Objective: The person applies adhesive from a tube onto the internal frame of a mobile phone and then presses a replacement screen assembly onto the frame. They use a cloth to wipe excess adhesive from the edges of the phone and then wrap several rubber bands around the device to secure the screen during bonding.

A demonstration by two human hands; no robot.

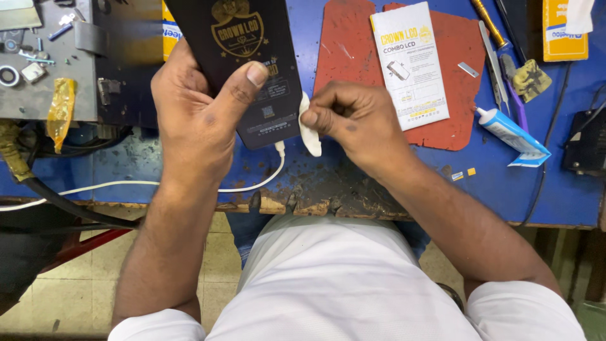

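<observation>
My left hand (196, 117) grips a flat black rectangular panel (237, 38) with a gold emblem on its face, thumb pressed across its lower part. A white cable (113, 186) plugs into the panel's bottom edge. My right hand (356, 120) pinches a small white tab (310, 136) at the panel's lower right corner. Both hands hover over the worn front edge of a blue workbench (442, 183).
A red-brown mat (344, 44) carries a white printed packet (410, 63). To the right lie a white-and-blue glue tube (511, 136), tweezers (493, 69), a gold-handled screwdriver (487, 22) and a yellow box (562, 35). A grey metal device (44, 69) stands at left.
</observation>
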